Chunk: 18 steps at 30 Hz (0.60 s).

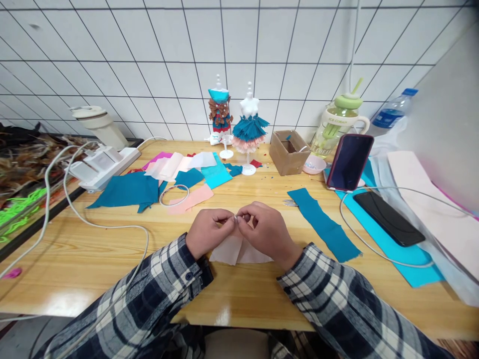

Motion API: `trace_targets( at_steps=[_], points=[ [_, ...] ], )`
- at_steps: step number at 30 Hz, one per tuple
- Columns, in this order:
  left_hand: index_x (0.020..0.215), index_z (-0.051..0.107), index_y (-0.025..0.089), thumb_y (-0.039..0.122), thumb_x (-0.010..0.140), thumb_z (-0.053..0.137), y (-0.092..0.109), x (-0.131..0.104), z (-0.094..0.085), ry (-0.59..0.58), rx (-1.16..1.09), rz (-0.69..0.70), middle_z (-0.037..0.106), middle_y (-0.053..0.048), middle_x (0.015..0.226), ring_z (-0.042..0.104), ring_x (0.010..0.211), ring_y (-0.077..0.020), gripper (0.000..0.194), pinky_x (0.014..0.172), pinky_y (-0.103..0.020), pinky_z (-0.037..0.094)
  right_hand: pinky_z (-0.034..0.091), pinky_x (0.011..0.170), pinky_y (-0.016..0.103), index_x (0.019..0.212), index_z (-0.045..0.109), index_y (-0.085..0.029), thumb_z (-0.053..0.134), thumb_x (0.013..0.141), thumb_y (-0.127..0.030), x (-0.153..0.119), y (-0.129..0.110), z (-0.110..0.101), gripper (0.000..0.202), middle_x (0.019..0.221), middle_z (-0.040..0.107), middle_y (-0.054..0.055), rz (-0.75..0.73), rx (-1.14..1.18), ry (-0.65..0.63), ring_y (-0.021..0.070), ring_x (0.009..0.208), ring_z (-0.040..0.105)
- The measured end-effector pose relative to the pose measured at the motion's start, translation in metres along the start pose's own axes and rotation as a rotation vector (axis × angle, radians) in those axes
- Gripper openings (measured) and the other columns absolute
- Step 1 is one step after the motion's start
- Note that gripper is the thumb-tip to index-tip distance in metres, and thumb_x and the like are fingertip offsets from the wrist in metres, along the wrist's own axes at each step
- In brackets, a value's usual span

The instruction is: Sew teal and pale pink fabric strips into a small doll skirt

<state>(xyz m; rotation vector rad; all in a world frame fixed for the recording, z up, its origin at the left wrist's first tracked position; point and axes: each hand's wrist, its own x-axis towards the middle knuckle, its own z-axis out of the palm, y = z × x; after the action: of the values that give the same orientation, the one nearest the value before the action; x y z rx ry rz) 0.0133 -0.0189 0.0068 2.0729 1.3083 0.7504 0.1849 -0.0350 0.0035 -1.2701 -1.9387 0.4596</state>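
Observation:
My left hand (pixel 211 231) and my right hand (pixel 266 230) meet fingertip to fingertip above the table. Both pinch the top of a pale pink paper piece (pixel 226 250), which fans out below them toward me. The fingertips cover the pinched spot. Beyond my hands lie a peach paper strip (pixel 192 198) and a thin white ring (pixel 164 200). To the right is a long teal strip (pixel 324 224), its far end beside small scissors (pixel 289 203). Two small dress forms stand at the back, one in a brown and red outfit (pixel 220 115), one in a teal and peach skirt (pixel 250 130).
Teal paper (pixel 129 192) and a white power strip (pixel 108 167) with trailing cables lie left. A cardboard box (pixel 289 154), pink bowl (pixel 314 164), upright phone (pixel 350 162), green-lidded jug (pixel 339 122) and flat black phone (pixel 389 218) are right.

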Motion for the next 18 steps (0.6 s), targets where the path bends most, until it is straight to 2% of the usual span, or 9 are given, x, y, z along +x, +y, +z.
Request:
trace_targets(
  at_steps=[7, 12, 18],
  points=[
    [0.070, 0.073, 0.015, 0.031, 0.083, 0.051, -0.0024, -0.0013, 0.0002, -0.009, 0.023, 0.023, 0.070, -0.002, 0.065, 0.060, 0.062, -0.0139, 0.030, 0.059, -0.021, 0.042, 0.040, 0.060, 0.023, 0.077, 0.065, -0.021, 0.063, 0.077, -0.020, 0.0022, 0.0027, 0.0034, 0.002, 0.070, 0.063, -0.003, 0.106, 0.150, 0.001, 0.0114, 0.063, 0.054],
    [0.068, 0.071, 0.015, 0.028, 0.081, 0.049, -0.0012, -0.0014, 0.0016, -0.040, 0.018, 0.025, 0.069, -0.002, 0.064, 0.059, 0.061, -0.0131, 0.029, 0.059, -0.021, 0.041, 0.038, 0.057, 0.022, 0.071, 0.060, -0.021, 0.062, 0.072, -0.018, 0.0025, 0.0032, 0.0065, 0.003, 0.065, 0.059, -0.004, 0.118, 0.172, -0.013, 0.0108, 0.060, 0.051],
    [0.059, 0.064, 0.014, 0.035, 0.082, 0.050, 0.0014, -0.0007, 0.0009, -0.029, -0.049, -0.020, 0.057, 0.001, 0.054, 0.050, 0.055, -0.0110, 0.034, 0.054, -0.021, 0.035, 0.036, 0.053, 0.021, 0.067, 0.057, -0.020, 0.059, 0.071, -0.021, 0.0035, 0.0021, 0.0076, 0.005, 0.060, 0.055, -0.005, 0.199, 0.258, -0.006, 0.0098, 0.055, 0.046]
  ],
)
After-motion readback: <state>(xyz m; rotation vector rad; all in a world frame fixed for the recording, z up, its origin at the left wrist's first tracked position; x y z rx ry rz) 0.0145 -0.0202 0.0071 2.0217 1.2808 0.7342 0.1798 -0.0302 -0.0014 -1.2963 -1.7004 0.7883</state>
